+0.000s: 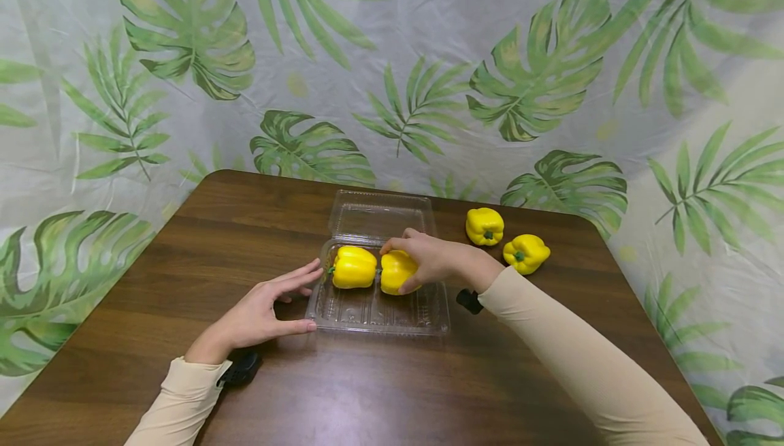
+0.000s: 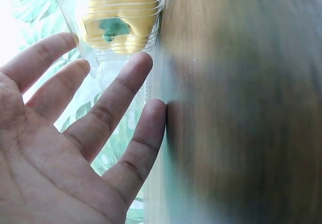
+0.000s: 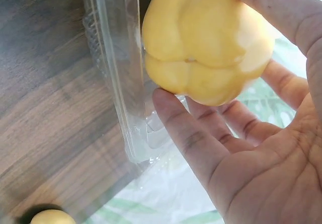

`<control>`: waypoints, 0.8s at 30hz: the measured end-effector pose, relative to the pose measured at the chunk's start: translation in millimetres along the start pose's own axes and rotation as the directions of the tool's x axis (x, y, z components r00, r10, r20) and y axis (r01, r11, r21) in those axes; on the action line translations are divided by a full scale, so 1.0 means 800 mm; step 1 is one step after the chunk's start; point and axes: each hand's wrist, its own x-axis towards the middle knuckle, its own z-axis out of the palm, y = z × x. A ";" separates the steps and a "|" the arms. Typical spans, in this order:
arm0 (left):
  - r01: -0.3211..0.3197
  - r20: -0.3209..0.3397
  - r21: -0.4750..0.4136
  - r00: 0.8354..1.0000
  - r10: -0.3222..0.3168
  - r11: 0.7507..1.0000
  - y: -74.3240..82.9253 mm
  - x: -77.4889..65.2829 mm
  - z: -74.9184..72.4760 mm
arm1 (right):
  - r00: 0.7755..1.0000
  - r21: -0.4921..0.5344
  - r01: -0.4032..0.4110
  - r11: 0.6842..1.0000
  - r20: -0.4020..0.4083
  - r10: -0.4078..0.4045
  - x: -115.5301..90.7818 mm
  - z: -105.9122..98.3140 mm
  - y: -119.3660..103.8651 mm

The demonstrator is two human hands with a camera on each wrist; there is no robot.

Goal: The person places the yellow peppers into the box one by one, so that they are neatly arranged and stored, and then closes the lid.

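Observation:
In the head view, a clear plastic clamshell container (image 1: 355,315) lies on the table with its lid (image 1: 384,218) folded back. One yellow bell pepper (image 1: 355,267) rests on its side in the left half of the tray, green stem toward the left. My right hand (image 1: 437,259) grips a second yellow bell pepper (image 1: 395,272) over the right half; its lobed end (image 3: 206,58) shows in the right wrist view. My left hand (image 1: 263,310), fingers spread, is at the container's left edge, with fingertips (image 2: 138,63) beside the ribbed wall. Whether the held pepper touches the tray bottom is unclear.
Two more yellow bell peppers, one behind (image 1: 484,226) and one nearer (image 1: 526,254), lie on the brown wooden table (image 1: 257,228) to the right of the container. A leaf-patterned cloth (image 1: 422,37) hangs behind the table.

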 end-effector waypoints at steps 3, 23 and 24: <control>-0.002 0.000 0.002 1.000 0.002 1.000 0.000 0.000 0.000 | 1.000 -0.023 0.006 1.000 -0.004 -0.006 0.001 0.001 -0.001; -0.003 0.001 0.001 1.000 0.003 1.000 0.001 -0.001 0.001 | 0.998 -0.111 0.019 0.994 -0.065 -0.026 -0.002 0.004 -0.005; -0.002 0.001 0.001 1.000 0.002 1.000 0.001 -0.001 0.001 | 0.997 -0.111 0.022 0.994 -0.066 -0.029 -0.002 0.004 -0.005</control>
